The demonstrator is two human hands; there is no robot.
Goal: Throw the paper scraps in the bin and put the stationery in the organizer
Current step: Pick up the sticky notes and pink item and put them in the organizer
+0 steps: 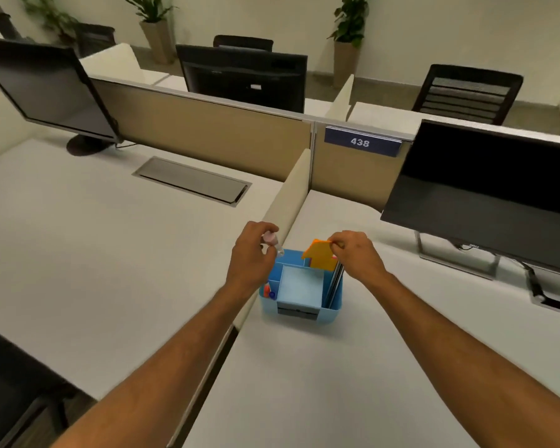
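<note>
A light blue desk organizer stands on the white desk beside a low beige divider. My right hand pinches the top of an orange arrow-shaped sticky pad, which sits upright in the organizer's back compartment. My left hand is closed on a small pink and clear tube-like item, held just over the organizer's back left corner. Small red and blue items lie in the left compartment, and thin dark items stand in the right one. No paper scraps or bin are in sight.
A low beige divider runs between the two desks, touching the organizer's left side. One dark monitor stands at the right and another at the far left. A metal cable hatch is set in the left desk.
</note>
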